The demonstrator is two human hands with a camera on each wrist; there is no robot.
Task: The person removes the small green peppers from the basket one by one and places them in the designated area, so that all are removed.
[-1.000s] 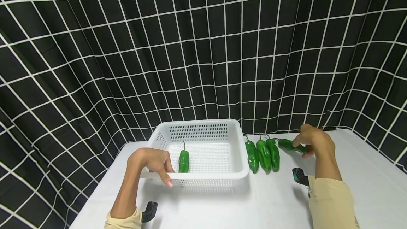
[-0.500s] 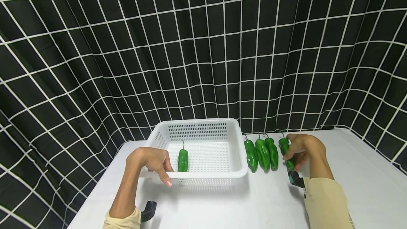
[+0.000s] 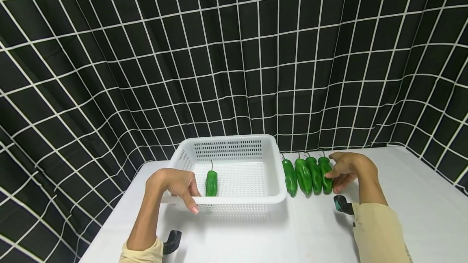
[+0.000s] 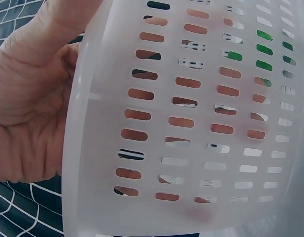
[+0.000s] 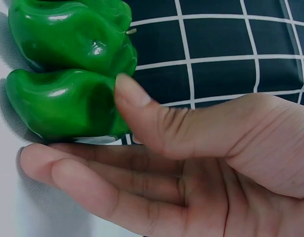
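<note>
A white perforated plastic basket stands on the table. My left hand grips its near rim, thumb outside and fingers inside; the left wrist view shows those fingers through the slots of the basket wall. Inside lies one green pepper, stem pointing away. Several more green peppers lie side by side in a row right of the basket. At the row's right end, my right hand has its thumb against the last pepper. Its extended fingers lie alongside that pepper.
A white cloth covers the table. Behind and on both sides hangs a black curtain with a white grid. A dark device sits at the left wrist, another at the right.
My right hand has turned the rightmost pepper from lying crosswise to pointing away and moved it left against the row. Its fingers have loosened around it. My left hand stays on the rim.
</note>
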